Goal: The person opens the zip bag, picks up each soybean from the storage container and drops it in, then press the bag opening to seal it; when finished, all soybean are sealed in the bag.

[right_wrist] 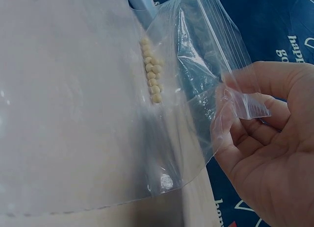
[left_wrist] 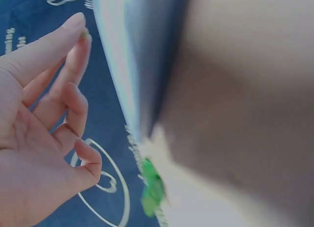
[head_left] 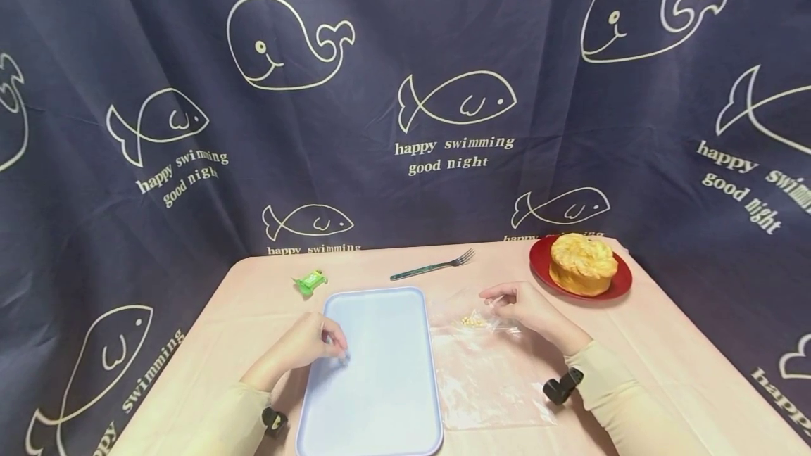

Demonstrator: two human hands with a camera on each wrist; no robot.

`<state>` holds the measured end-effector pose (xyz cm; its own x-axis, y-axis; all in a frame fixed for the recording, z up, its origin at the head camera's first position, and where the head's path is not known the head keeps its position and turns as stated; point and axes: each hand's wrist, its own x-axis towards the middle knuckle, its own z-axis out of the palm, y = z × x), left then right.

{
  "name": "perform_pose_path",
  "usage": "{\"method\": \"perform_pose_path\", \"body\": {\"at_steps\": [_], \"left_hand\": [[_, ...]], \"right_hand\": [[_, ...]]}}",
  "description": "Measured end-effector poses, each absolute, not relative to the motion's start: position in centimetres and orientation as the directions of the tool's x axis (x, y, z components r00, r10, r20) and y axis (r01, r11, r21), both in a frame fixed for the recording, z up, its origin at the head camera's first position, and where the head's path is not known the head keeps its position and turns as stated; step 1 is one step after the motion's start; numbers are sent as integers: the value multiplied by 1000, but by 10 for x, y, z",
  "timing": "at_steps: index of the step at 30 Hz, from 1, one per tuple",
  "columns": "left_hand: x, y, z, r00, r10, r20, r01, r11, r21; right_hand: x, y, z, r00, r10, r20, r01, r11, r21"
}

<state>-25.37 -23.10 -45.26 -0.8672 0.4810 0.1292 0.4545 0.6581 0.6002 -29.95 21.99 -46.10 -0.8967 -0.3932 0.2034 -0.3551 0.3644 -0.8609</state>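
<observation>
My right hand (head_left: pixel 522 307) pinches the top edge of a clear zip-lock bag (head_left: pixel 494 385) that lies on the pink tablecloth. The right wrist view shows my right hand (right_wrist: pixel 274 134) with thumb and fingers on the bag's zip end. Inside the bag, several round pale-yellow soybeans (right_wrist: pixel 153 75) sit lined up along a fold. My left hand (head_left: pixel 317 338) hovers over the left side of a light-blue tray (head_left: pixel 393 371). In the left wrist view, my left hand (left_wrist: pixel 54 104) pinches a tiny yellowish soybean (left_wrist: pixel 84 34), mostly hidden between thumb and fingertip.
A green wrapped packet (head_left: pixel 310 281) lies behind the tray on the left. A fork (head_left: pixel 434 267) with a dark green handle rests at the back. On the right, a red plate (head_left: pixel 540 269) bears a round golden cake (head_left: pixel 583 269). A blue curtain (head_left: pixel 380 181) surrounds the table.
</observation>
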Motion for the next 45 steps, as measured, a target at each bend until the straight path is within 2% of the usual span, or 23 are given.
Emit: {"method": "perform_pose_path", "body": {"at_steps": [11, 21, 31, 39, 45], "left_hand": [[-278, -143, -428, -847, 439, 300, 519, 559, 647], [-303, -77, -438, -849, 446, 282, 506, 536, 676], [-310, -60, -453, -845, 459, 276, 510, 533, 675], [-310, -68, -447, -840, 460, 287, 518, 527, 674], [-304, -77, -444, -787, 568, 241, 570, 520, 636]], "right_hand": [[-300, 219, -465, -892, -399, 211, -370, 379, -848], [-299, 216, -464, -892, -403, 206, -372, 395, -840], [-297, 217, -472, -884, -409, 228, -377, 334, -864], [-298, 220, -470, -899, -391, 198, -356, 386, -851], [-302, 222, -463, -903, -383, 194, -357, 421, -834]]}}
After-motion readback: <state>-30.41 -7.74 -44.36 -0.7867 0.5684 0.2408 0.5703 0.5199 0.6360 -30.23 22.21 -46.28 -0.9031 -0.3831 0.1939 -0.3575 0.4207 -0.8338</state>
